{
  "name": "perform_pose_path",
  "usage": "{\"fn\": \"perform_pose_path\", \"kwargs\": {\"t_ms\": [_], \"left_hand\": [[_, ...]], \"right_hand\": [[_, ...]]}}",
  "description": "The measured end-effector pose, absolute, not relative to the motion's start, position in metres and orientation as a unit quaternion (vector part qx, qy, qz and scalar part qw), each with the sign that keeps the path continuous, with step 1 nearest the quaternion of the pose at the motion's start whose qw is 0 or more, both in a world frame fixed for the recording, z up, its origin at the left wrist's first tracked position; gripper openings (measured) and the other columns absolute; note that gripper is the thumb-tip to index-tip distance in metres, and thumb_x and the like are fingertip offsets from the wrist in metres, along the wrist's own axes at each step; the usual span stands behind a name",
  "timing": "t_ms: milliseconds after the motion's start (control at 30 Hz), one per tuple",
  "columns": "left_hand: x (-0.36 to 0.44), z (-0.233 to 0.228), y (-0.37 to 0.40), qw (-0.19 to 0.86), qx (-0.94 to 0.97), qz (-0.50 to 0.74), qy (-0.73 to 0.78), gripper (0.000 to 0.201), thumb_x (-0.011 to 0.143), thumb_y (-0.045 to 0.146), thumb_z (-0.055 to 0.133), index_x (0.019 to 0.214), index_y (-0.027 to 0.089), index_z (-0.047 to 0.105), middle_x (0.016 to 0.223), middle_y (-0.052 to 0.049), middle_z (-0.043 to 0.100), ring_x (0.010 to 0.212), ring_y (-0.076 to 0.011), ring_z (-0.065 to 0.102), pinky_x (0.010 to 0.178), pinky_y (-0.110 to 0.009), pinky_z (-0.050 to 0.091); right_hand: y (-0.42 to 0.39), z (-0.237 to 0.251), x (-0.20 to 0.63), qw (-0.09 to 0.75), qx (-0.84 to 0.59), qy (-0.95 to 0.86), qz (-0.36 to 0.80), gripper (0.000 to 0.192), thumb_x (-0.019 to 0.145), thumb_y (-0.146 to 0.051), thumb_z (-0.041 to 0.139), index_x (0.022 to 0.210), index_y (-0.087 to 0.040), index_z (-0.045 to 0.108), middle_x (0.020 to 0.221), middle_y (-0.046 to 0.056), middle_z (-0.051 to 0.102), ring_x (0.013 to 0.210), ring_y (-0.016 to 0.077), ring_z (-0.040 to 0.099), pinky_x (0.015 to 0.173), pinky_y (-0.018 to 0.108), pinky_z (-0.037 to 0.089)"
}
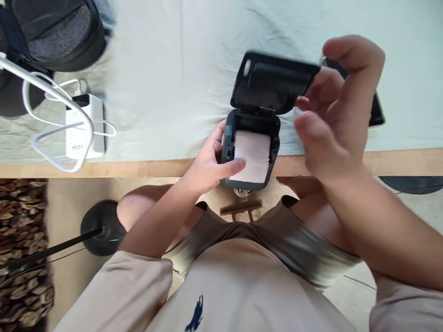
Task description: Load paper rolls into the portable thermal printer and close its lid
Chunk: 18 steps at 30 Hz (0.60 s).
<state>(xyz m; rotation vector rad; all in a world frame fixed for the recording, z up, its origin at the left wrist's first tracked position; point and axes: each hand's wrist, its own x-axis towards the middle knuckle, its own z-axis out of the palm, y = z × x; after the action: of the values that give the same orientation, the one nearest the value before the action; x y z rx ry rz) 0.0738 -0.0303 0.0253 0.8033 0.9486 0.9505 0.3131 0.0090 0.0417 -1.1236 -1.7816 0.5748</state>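
A small dark grey printer (254,131) is held at the table's front edge with its lid (273,83) swung up and open. A white paper roll (254,154) sits inside its compartment. My left hand (207,161) grips the printer body from the left, thumb resting on the paper. My right hand (334,106) hovers at the lid's right edge, fingers curled and touching or very near it; whether it grips the lid I cannot tell.
A pale cloth covers the table (173,78) with a wooden front edge (104,168). A white power bank (85,127) with white cables lies at left, a black bag (55,32) behind it. A dark phone (375,110) lies behind my right hand.
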Motion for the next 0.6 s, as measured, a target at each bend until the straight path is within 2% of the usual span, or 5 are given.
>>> {"fn": "perform_pose_path", "kwargs": {"t_ms": [133,267,367,467,600], "left_hand": [[0.073,0.023,-0.031,0.69,0.37,0.449,0.431,0.092,0.072,0.052,0.115,0.152,0.03,0.074,0.109,-0.005,0.086,0.116,-0.0408,0.089,0.095,-0.046,0.074],[0.07,0.017,-0.033,0.705,0.367,0.454,0.402,0.103,0.072,0.054,0.114,0.162,0.031,0.069,0.12,-0.006,0.088,0.113,-0.0398,0.091,0.091,-0.045,0.074],[0.068,0.016,-0.034,0.719,0.351,0.46,0.384,0.099,0.08,0.064,0.108,0.164,0.029,0.07,0.124,-0.008,0.088,0.118,-0.0425,0.09,0.091,-0.046,0.075],[0.07,0.019,-0.034,0.713,0.335,0.473,0.394,0.086,0.086,0.064,0.106,0.157,0.027,0.075,0.138,-0.01,0.088,0.148,-0.0493,0.081,0.11,-0.052,0.075],[0.081,0.029,-0.032,0.73,0.295,0.48,0.387,0.058,0.098,0.061,0.097,0.139,0.023,0.08,0.151,-0.012,0.086,0.176,-0.0489,0.059,0.141,-0.057,0.059]], "right_hand": [[0.004,0.038,0.31,0.515,-0.411,-0.688,0.303,0.051,0.114,-0.066,0.055,0.154,-0.036,0.058,0.161,0.01,0.072,0.148,0.0301,0.075,0.115,0.05,0.069],[0.0,0.037,0.307,0.402,-0.409,-0.728,0.375,0.062,0.108,-0.066,0.074,0.157,-0.032,0.06,0.154,0.01,0.076,0.141,0.0327,0.079,0.108,0.049,0.073],[0.0,0.04,0.307,0.33,-0.392,-0.738,0.44,0.065,0.107,-0.06,0.079,0.163,-0.035,0.056,0.149,0.006,0.076,0.122,0.0277,0.082,0.093,0.042,0.074],[0.002,0.04,0.308,0.332,-0.381,-0.745,0.436,0.065,0.106,-0.057,0.084,0.162,-0.037,0.058,0.144,0.003,0.077,0.109,0.0229,0.082,0.081,0.037,0.07],[0.007,0.034,0.309,0.34,-0.39,-0.772,0.368,0.057,0.11,-0.053,0.078,0.162,-0.036,0.059,0.143,0.004,0.079,0.117,0.0246,0.083,0.088,0.039,0.072]]}}
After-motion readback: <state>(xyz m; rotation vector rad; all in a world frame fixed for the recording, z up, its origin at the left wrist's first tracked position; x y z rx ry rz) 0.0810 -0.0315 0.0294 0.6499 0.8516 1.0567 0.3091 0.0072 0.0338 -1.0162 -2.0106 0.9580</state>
